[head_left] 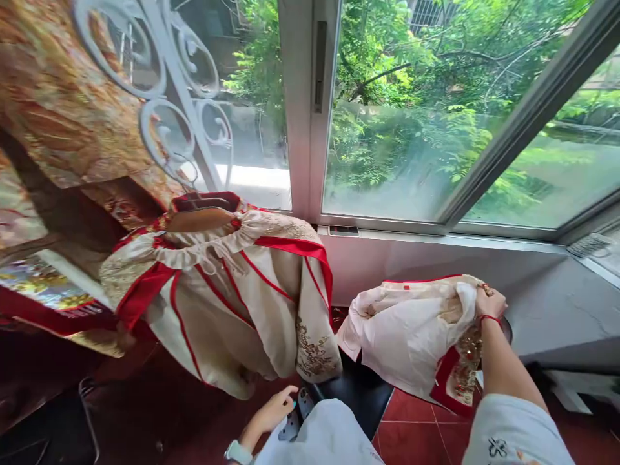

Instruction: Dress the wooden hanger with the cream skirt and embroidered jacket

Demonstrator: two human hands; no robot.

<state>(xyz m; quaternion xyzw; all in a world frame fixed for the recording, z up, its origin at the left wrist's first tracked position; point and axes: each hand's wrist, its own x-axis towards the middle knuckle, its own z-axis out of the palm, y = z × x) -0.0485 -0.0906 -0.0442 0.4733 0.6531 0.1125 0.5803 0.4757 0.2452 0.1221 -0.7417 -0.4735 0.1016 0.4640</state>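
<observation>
My right hand (491,303), with a red cord on its wrist, grips the upper corner of a pale garment (407,326). The cloth hangs from it across a black seat, its light inner side facing me. Red trim and gold embroidery (465,371) show at its lower right. My left hand (275,409) is low beside my lap, holding nothing, fingers loosely apart. It wears a pale watch (237,452). Up and left of that hand, a cream costume top (217,303) with red bands, a gathered neck and floral embroidery hangs on a hanger (199,218).
A white scrolled metal rack (181,84) stands at the left in front of patterned cloth (77,97). Windows (411,116) with a sill (436,240) run along the back. Below me are a black seat (361,391) and red floor tiles (409,423).
</observation>
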